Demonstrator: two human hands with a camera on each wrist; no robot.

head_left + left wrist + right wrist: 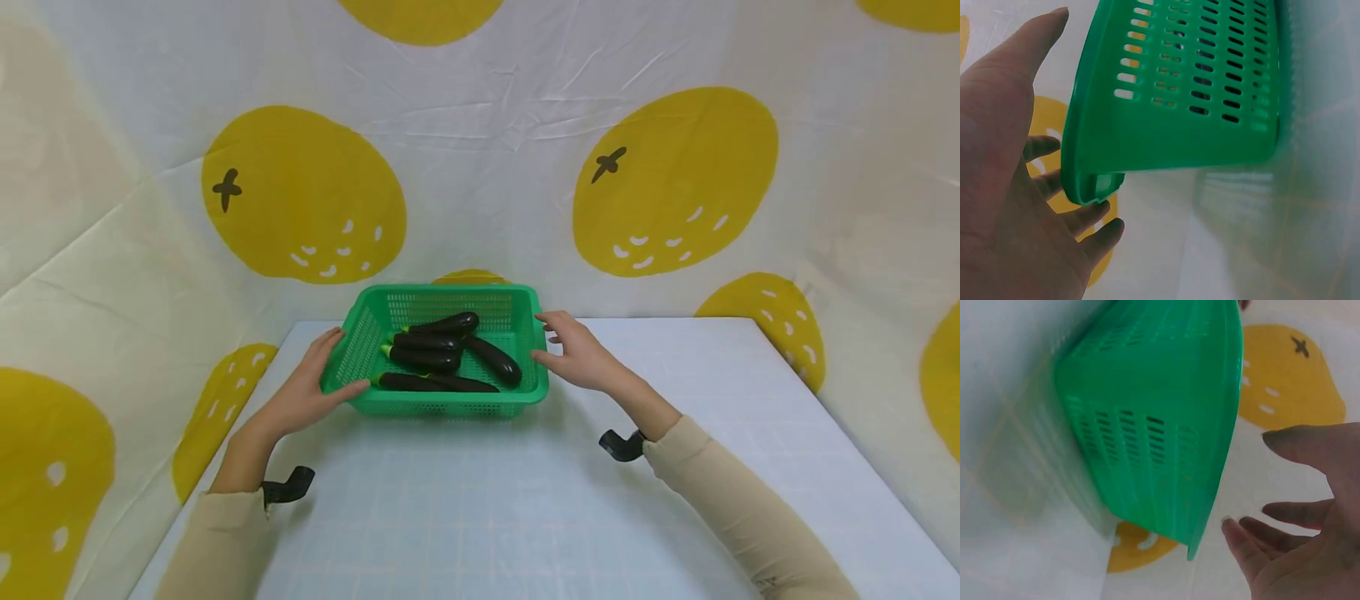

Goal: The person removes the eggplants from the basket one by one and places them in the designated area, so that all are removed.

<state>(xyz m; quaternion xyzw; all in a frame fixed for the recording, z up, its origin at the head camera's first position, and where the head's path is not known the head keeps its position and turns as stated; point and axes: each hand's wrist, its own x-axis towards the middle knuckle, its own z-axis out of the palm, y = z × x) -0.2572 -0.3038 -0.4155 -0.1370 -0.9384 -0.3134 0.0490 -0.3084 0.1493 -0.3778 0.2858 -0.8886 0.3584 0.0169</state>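
Observation:
A green plastic basket [450, 399] with slotted walls sits toward the back of the table. Several dark eggplants [424, 359] with green stem ends lie inside it. My left hand [309, 393] is at the basket's left end, thumb and fingers spread around the corner; in the left wrist view the fingers [1088, 219] reach near the rim without curling round it. On the other side, my right hand [573, 350] is beside the right end, fingers loosely bent. The right wrist view shows a gap between those fingers [1244, 547] and the basket wall [1147, 444].
The pale table [465, 500] has a faint grid pattern and stretches in front of the basket. Behind and at the sides hangs a white cloth [487, 192] printed with large yellow fruit. A black wrist mount [288, 486] sticks out at the left wrist, another [622, 446] at the right.

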